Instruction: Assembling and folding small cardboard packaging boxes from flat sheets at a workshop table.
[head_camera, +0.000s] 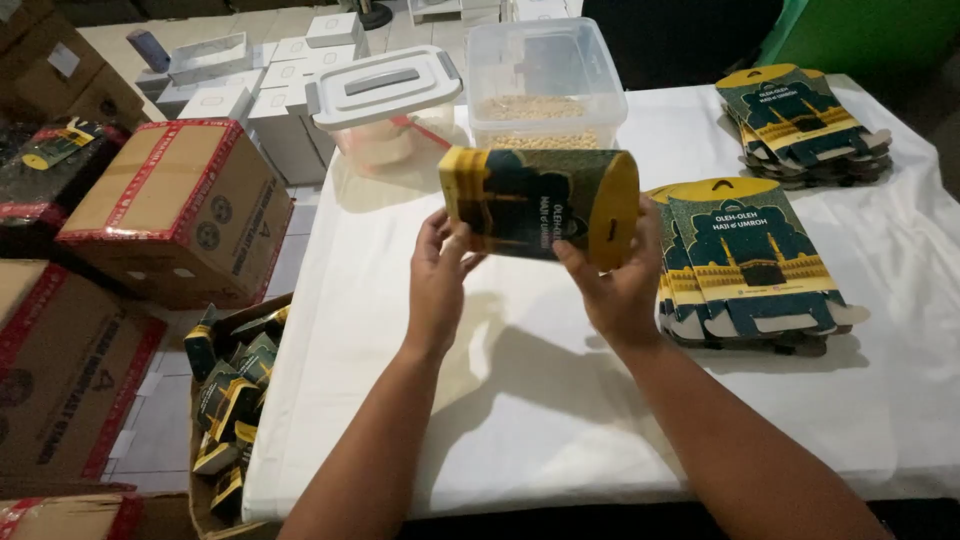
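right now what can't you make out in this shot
- Head view: the far side of the green and yellow carton faces away; both hands cover its lower edge.
- Left hand: fingertips hidden behind the carton.
- Right hand: palm turned away.
- Clear tub: pale grainy fill, too small to identify.
- Lidded tub: contents blurred by cloudy plastic.
- Open box by the table: cut off by the table's edge and the frame's bottom edge.

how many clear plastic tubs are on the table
2: a lidded plastic tub at the table's far left, and an open plastic tub holding pale grain to its right.
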